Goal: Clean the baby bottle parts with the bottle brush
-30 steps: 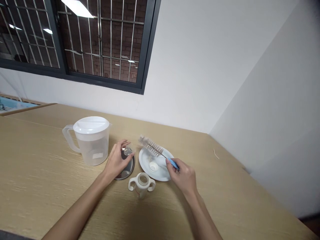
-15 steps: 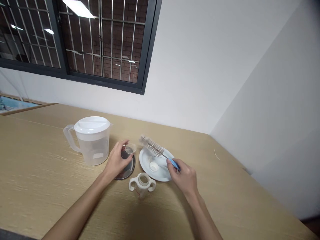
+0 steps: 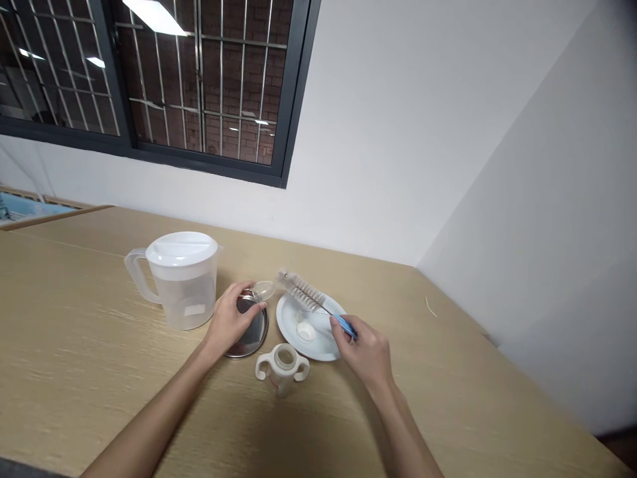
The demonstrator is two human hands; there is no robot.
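Between the thumb and fingers of my left hand (image 3: 230, 322) is a small clear plastic cap (image 3: 265, 290), tilted on its side above the round metal tray (image 3: 252, 340). My right hand (image 3: 367, 352) grips the blue handle of a bottle brush (image 3: 304, 293), its pale bristles pointing up and left over the light blue plate (image 3: 328, 344). On that plate lies a white ring (image 3: 306, 331). A two-handled baby bottle (image 3: 284, 373) stands uncapped on the table in front of the tray and plate, touched by neither hand.
A lidded clear plastic pitcher (image 3: 184, 285) stands left of the metal tray, its handle facing left. A thin pale strip (image 3: 430, 307) lies at the right of the wooden table (image 3: 478, 411). The wall and barred window (image 3: 199, 79) rise behind.
The clear cap has turned in my left fingers, its opening no longer facing up as before. My right hand and the brush hold nearly the same place.
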